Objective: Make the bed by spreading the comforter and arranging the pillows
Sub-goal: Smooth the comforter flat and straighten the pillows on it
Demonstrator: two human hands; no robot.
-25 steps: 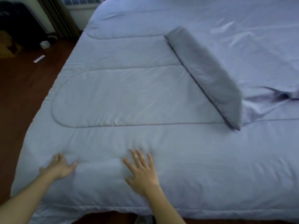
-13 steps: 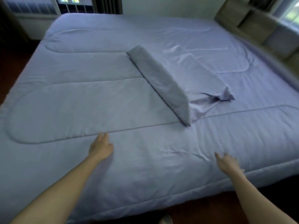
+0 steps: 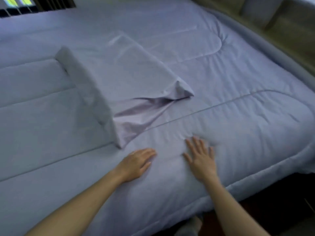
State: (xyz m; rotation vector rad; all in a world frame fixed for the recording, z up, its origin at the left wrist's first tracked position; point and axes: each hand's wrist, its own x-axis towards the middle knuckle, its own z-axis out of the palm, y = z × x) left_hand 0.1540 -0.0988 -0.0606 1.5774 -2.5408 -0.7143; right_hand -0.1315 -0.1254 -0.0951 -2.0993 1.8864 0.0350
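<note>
A pale lilac quilted comforter (image 3: pixel 238 103) lies spread over the whole bed. A pillow (image 3: pixel 129 86) in a matching case rests diagonally on it, its loose case end crumpled toward me. My left hand (image 3: pixel 136 163) lies flat on the comforter just in front of the pillow's near corner. My right hand (image 3: pixel 201 157) presses flat beside it, fingers spread, with small wrinkles fanning out beyond the fingertips. Both hands hold nothing.
The bed's near edge (image 3: pixel 255 183) drops to a dark floor (image 3: pixel 281 210) at the lower right. A padded headboard or side rail (image 3: pixel 281 53) runs along the right. A window with dark curtains (image 3: pixel 34 5) is at the far left.
The view has swung right along the bed. My hands have shifted rightward and closer together, from the left part of the comforter to the area in front of the pillow.
</note>
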